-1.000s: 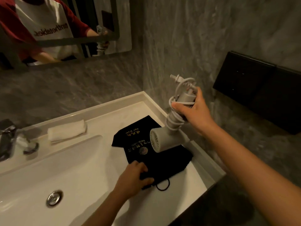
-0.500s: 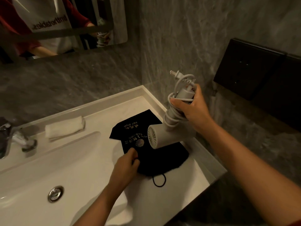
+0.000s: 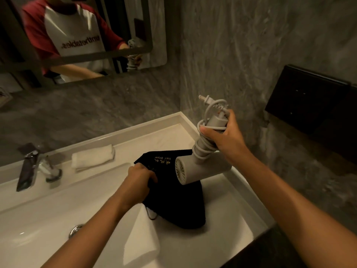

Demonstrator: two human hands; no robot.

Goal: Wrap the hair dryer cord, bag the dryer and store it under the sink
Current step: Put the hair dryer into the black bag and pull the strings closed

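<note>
My right hand (image 3: 225, 136) grips the handle of a white hair dryer (image 3: 201, 169), held above the right side of the counter with its barrel pointing left. The white cord (image 3: 204, 149) is coiled round the handle and the plug (image 3: 205, 99) sticks up past my fingers. A black cloth bag (image 3: 173, 202) with gold lettering lies under the dryer. My left hand (image 3: 138, 182) pinches the bag's left edge and lifts it off the counter. A thin drawstring loop (image 3: 151, 214) hangs below the bag.
The white sink counter (image 3: 228, 213) has a basin with a metal drain (image 3: 76, 230) at the left. A chrome faucet (image 3: 29, 167) and a folded white towel (image 3: 92, 157) sit at the back. A mirror hangs above. A black wall panel (image 3: 309, 107) is at the right.
My left hand slid from the bag's near corner to its left edge and raised that side off the counter. The dryer stayed in my right hand, lowered slightly over the bag.
</note>
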